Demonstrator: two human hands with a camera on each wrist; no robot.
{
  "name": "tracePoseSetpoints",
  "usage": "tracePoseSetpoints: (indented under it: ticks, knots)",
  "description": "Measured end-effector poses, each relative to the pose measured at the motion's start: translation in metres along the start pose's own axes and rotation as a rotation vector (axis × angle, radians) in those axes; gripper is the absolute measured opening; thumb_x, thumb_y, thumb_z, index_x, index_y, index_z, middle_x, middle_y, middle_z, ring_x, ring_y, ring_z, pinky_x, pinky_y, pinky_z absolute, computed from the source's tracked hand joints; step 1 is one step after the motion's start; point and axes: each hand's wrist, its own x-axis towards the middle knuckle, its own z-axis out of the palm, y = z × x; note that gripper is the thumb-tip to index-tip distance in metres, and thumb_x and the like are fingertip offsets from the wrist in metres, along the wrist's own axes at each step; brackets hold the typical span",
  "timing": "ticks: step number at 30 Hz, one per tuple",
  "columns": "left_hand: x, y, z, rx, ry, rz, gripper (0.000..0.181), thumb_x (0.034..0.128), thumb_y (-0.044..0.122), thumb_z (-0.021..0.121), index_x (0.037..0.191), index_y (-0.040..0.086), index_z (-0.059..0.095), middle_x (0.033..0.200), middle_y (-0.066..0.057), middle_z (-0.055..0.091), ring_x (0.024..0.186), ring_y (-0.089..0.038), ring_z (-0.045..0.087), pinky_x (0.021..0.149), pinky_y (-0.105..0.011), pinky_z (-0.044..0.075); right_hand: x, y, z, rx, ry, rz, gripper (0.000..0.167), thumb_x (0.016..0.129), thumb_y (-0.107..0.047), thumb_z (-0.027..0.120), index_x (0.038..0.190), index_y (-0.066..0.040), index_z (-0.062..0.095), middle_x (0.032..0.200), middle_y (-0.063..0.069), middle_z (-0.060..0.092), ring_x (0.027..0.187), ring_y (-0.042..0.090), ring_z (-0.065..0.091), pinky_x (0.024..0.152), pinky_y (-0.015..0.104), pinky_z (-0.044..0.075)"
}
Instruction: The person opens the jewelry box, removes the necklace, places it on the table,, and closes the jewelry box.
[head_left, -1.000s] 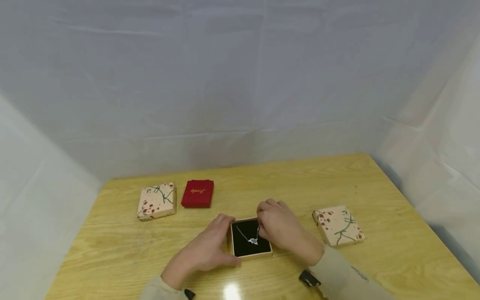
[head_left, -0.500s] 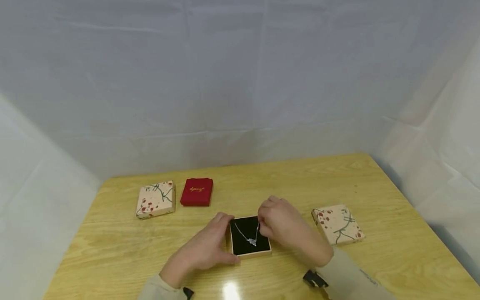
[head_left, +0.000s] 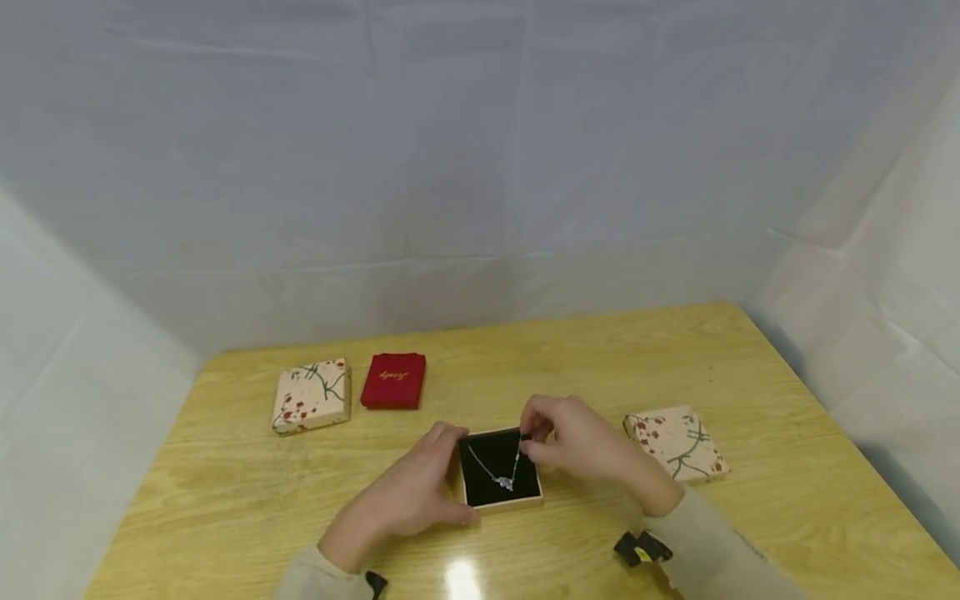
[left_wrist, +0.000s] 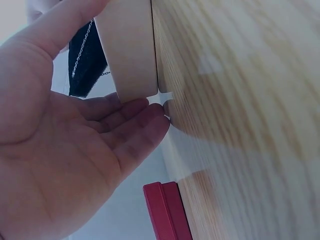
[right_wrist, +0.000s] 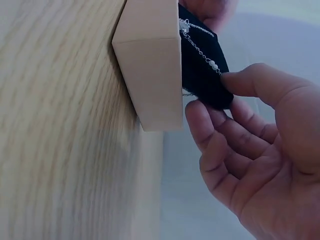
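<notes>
On the table, in the head view, lies an uncovered jewelry box [head_left: 512, 505] with a black pad [head_left: 486, 490] in it. Across the pad runs a silver necklace [head_left: 504, 482] with a sparkling pendant. My left hand [head_left: 408, 493] holds the box from the left, thumb at its front corner and fingers at the back one. At the back right corner, my right hand [head_left: 577, 442] pinches the black pad; in the right wrist view the thumb presses the chain [right_wrist: 200, 51] against the pad [right_wrist: 202, 75], with fingers beneath. That pad corner stands above the box wall [right_wrist: 150, 75].
A flower-patterned square piece [head_left: 678, 446], perhaps a lid, lies right of my right hand. Farther back on the left are a flower-patterned box [head_left: 311, 396] and a red box [head_left: 393, 382] with gold lettering. White cloth [head_left: 480, 208] hangs behind the wooden table [head_left: 600, 358].
My right hand has shifted slightly right and turned, its thumb and fingers now showing at the pad's back right corner. The left hand and box have hardly moved.
</notes>
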Motion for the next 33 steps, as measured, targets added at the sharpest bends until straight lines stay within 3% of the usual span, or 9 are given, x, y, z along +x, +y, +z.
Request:
tracePoseSetpoints:
  ticks: [5,11,20,26,33]
  knots:
    - [0.002,0.000,0.000,0.007,0.003,0.003,0.109,0.0743,0.039,0.098,0.155,-0.006,0.041,0.144,-0.013,0.051,0.130,-0.027,0.055,0.115,-0.050,0.044,0.001,0.005,-0.002,0.114,-0.026,0.008,0.022,0.095,-0.011,0.079,0.114,-0.009,0.067,0.099,-0.004,0.070,0.091,0.013,0.069,0.079,0.030,0.061]
    - [0.002,0.001,0.000,0.005,0.005,0.006,0.109,0.0737,0.036,0.098,0.155,-0.007,0.041,0.144,-0.015,0.051,0.131,-0.029,0.054,0.116,-0.050,0.043,0.002,0.006,-0.003,0.176,-0.040,0.014,0.019,0.096,-0.009,0.078,0.114,-0.009,0.072,0.101,-0.003,0.072,0.094,0.016,0.069,0.082,0.032,0.061]
    - [0.001,0.000,0.001,0.003,0.010,0.015,0.094,0.0747,0.035,0.098,0.145,-0.003,0.048,0.133,-0.008,0.053,0.122,-0.023,0.055,0.113,-0.048,0.047,0.002,0.002,-0.006,0.190,0.051,0.029,0.020,0.097,-0.008,0.076,0.117,-0.009,0.073,0.106,-0.001,0.072,0.097,0.017,0.069,0.087,0.034,0.060]
    - [0.001,0.002,0.001,-0.011,0.019,0.009,0.098,0.0716,0.033,0.099,0.148,-0.003,0.048,0.139,-0.012,0.054,0.131,-0.028,0.055,0.116,-0.049,0.043,0.001,0.001,-0.009,0.209,0.090,0.031,0.023,0.099,-0.010,0.074,0.122,-0.007,0.073,0.111,0.001,0.073,0.099,0.018,0.069,0.087,0.032,0.060]
    - [-0.002,0.004,-0.003,-0.102,0.067,-0.038,0.107,0.0708,0.040,0.100,0.154,0.003,0.045,0.153,-0.014,0.049,0.141,-0.034,0.049,0.118,-0.056,0.039,0.001,0.001,-0.012,0.247,0.133,0.017,0.023,0.100,-0.009,0.073,0.123,-0.005,0.072,0.117,0.005,0.073,0.100,0.020,0.069,0.086,0.031,0.060]
